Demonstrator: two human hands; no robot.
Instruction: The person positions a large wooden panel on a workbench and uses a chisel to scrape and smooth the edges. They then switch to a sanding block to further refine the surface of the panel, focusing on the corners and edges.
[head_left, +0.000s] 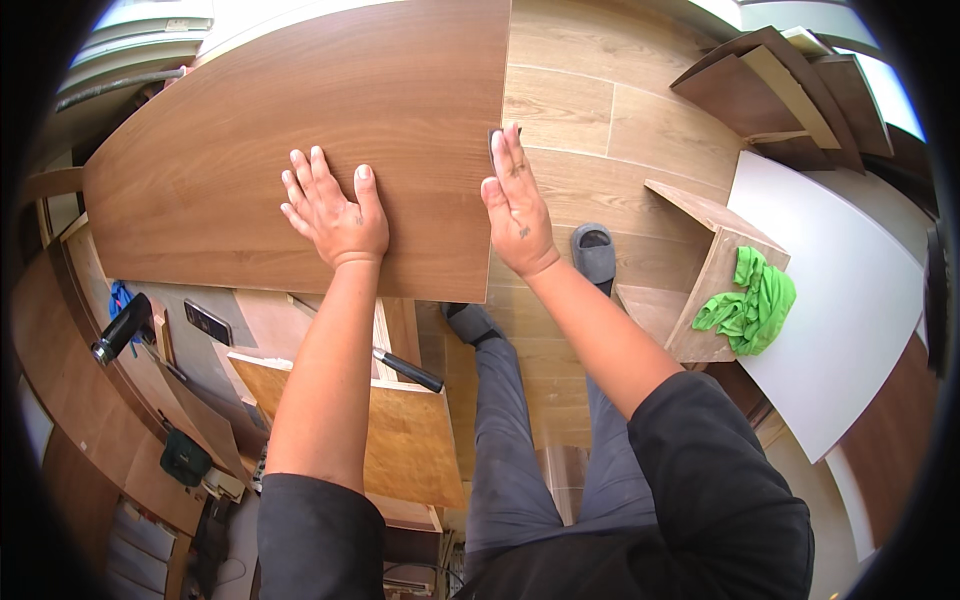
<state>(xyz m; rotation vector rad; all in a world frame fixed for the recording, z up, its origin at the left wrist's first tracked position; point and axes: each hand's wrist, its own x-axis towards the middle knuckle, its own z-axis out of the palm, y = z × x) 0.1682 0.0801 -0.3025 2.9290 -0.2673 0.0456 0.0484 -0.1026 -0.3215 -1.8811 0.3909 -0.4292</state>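
A large brown wood-grain panel [300,215] lies flat before me, its straight right edge running away from me. My left hand [342,212] rests palm down on its top, fingers spread, holding nothing. My right hand [520,205] is turned on its side along the panel's right edge, with fingers straight and together and the thumb apart. A small dark flat piece [492,138] shows between those fingers and the edge; most of it is hidden by the hand, and its kind is unclear.
Below the panel, a black-handled tool [410,370] lies on a wooden board [410,440]. At left are a phone [208,320] and a black bottle [122,328]. A green cloth [750,305] drapes over a wooden box [705,285] at right, beside a white panel [820,290]. Boards [750,100] lean behind.
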